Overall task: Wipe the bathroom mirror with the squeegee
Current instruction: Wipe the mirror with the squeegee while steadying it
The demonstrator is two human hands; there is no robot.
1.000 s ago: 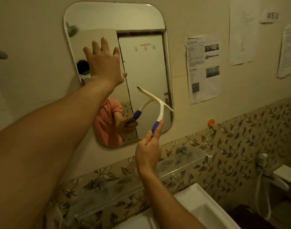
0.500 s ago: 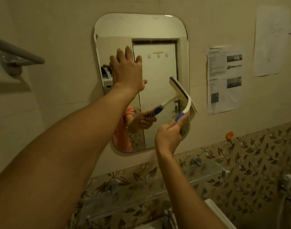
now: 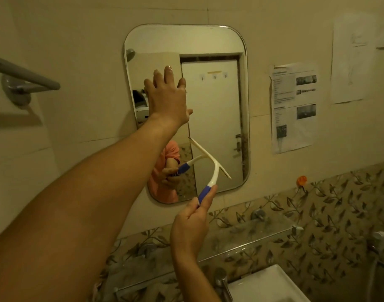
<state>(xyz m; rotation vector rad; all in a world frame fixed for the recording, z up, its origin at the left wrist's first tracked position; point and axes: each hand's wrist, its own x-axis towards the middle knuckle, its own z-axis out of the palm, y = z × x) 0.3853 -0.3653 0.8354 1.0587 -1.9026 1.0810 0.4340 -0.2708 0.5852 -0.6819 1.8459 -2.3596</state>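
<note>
The right hand (image 3: 191,225) pinched the squeegee (image 3: 210,162) by its blue grip, blade slanted against the mirror (image 3: 208,40) at lower right. The left hand (image 3: 167,99) lay flat on the glass, fingers (image 3: 158,78) straight. Recommended: even blade pressure, overlapping strokes.

squeegee (image 3: 208,156) blade: 0.5 s ago it stood steep across the mirror's (image 3: 212,94) right edge at about mid-height. now it's off that edge, lower and further left, in the mirror's lower-centre area and lying flatter. angle is close to 1 s ago, but then its lower end reached the right edge, now it stops short. right hand (image 3: 190,227) dropped too: it overlapped the mirror's lower right, now sits mostly below the bottom edge
</note>
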